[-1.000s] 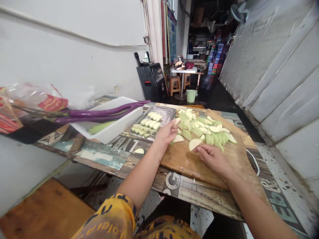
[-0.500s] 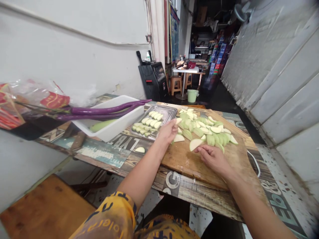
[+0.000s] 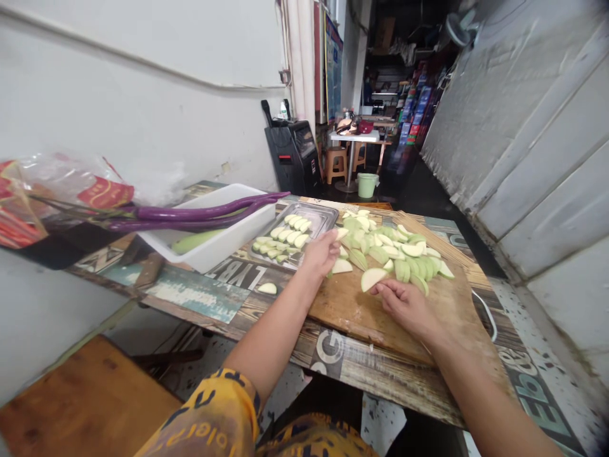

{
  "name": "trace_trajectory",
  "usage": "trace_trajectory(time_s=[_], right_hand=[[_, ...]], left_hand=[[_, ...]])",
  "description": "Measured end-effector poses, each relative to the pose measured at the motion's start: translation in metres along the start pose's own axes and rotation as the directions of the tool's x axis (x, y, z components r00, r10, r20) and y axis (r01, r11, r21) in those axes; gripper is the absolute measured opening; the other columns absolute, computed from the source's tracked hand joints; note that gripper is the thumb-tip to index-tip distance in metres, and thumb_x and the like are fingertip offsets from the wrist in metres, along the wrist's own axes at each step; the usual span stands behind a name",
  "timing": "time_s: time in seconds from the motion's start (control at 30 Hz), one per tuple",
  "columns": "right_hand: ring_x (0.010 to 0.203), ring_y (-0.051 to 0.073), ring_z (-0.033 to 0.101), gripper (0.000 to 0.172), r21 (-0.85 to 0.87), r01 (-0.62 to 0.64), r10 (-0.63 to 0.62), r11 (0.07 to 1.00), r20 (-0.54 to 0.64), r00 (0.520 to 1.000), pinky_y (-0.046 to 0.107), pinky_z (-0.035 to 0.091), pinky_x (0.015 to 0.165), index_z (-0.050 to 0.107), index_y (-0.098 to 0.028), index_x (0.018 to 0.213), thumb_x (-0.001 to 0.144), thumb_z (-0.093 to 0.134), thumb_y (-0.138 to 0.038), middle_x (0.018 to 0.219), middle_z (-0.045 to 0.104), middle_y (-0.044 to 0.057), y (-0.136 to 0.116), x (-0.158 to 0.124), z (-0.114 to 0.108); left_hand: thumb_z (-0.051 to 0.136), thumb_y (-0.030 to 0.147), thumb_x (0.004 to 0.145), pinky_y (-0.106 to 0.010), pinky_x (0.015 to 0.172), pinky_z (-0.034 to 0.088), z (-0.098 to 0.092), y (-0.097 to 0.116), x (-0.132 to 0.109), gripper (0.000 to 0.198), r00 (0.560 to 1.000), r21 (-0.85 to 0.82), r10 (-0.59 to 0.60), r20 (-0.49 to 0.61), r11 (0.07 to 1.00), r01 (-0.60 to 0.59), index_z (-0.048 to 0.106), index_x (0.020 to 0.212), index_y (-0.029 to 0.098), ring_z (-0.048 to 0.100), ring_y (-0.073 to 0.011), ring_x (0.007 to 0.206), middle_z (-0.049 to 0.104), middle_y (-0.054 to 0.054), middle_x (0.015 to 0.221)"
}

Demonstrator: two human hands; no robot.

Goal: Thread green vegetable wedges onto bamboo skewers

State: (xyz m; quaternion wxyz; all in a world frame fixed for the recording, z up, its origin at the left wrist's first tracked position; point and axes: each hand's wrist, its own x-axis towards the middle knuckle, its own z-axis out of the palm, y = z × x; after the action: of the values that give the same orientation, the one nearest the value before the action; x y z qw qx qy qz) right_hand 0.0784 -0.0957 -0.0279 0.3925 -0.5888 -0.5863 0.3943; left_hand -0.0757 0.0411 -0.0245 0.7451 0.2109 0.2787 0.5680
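On my feed, the right hand (image 3: pixel 402 301) pinches a half-moon slice (image 3: pixel 372 278) by its near edge, just above the cutting board (image 3: pixel 352 308). The left hand (image 3: pixel 321 257) has its fingertips closed on a pale slice (image 3: pixel 341 233) between the metal tray (image 3: pixel 326 214) and the slice pile (image 3: pixel 380 238). My worry is that narrow right-hand pinch: a damp surface could let the half-moon slip, and a harder squeeze could snap it. The right knuckles sit so near the pile that a sideways sweep might drag pieces along. 1 loose slice (image 3: pixel 267 288) near the left forearm could get knocked. I read the half-moon's long axis as oblique, near-left to far-right, pale face towards my camera; the left slice's axis I cannot tell.
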Motion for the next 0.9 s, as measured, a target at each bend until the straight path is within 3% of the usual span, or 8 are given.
trace_trajectory(time_s=[0.23, 0.47, 0.63, 0.73, 0.9], right_hand=[[0.035, 0.005, 0.026, 0.035, 0.153, -0.08, 0.075, 0.985, 0.043, 0.996, 0.02, 0.017, 0.036, 0.056, -0.015, 0.08, 0.079, 0.047, -0.048, 0.043, 0.036, -0.008, -0.002, -0.001, 0.005], [0.028, 0.003, 0.017, 0.036, 0.436, -0.19, 0.159, 0.88, 0.107, 0.982, 0.018, 0.012, 0.03, 0.053, -0.017, 0.08, 0.074, 0.056, -0.052, 0.039, 0.032, -0.012, 0.003, -0.001, 0.02], [0.029, 0.002, 0.017, 0.037, 0.455, -0.186, 0.157, 0.871, 0.1, 0.982, 0.017, 0.011, 0.029, 0.052, -0.017, 0.079, 0.072, 0.058, -0.052, 0.039, 0.033, -0.012, 0.003, 0.0, 0.023], [0.029, 0.003, 0.017, 0.036, 0.446, -0.173, 0.151, 0.878, 0.086, 0.985, 0.018, 0.012, 0.029, 0.052, -0.017, 0.078, 0.072, 0.058, -0.052, 0.039, 0.033, -0.012, 0.003, 0.0, 0.023], [0.031, 0.003, 0.019, 0.035, 0.398, -0.141, 0.129, 0.907, 0.057, 0.99, 0.018, 0.013, 0.031, 0.054, -0.016, 0.078, 0.074, 0.056, -0.051, 0.04, 0.034, -0.011, 0.003, 0.001, 0.022]], left_hand=[[0.058, 0.004, 0.074, -0.01, 0.034, 0.023, 0.004, -0.001, -0.005, 0.006, 0.996, 0.136, 0.089, -0.022, 0.987, -0.085, 0.055, 0.078, 0.009, 0.043, -0.0006, 0.042, 0.048, 0.003, 0.06], [0.06, 0.006, 0.073, -0.01, 0.033, 0.021, 0.005, -0.003, -0.007, 0.009, 0.999, 0.168, 0.04, -0.03, 0.985, -0.035, 0.052, 0.071, 0.009, 0.041, -0.0006, 0.04, 0.047, 0.004, 0.053], [0.059, 0.006, 0.074, -0.01, 0.032, 0.02, 0.003, -0.003, -0.003, 0.013, 0.997, 0.106, -0.049, -0.055, 0.993, 0.054, 0.048, 0.069, 0.011, 0.04, -0.0012, 0.039, 0.051, 0.001, 0.054], [0.058, 0.013, 0.078, -0.01, 0.033, 0.022, 0.002, -0.004, -0.002, 0.012, 0.993, 0.102, -0.12, -0.008, 0.987, 0.12, 0.047, 0.073, 0.012, 0.041, -0.0017, 0.04, 0.061, -0.007, 0.066], [0.057, 0.015, 0.08, -0.011, 0.034, 0.023, 0.005, -0.002, -0.006, 0.012, 0.998, 0.168, -0.061, 0.0, 0.984, 0.06, 0.047, 0.075, 0.012, 0.045, -0.0031, 0.041, 0.065, -0.011, 0.071]])
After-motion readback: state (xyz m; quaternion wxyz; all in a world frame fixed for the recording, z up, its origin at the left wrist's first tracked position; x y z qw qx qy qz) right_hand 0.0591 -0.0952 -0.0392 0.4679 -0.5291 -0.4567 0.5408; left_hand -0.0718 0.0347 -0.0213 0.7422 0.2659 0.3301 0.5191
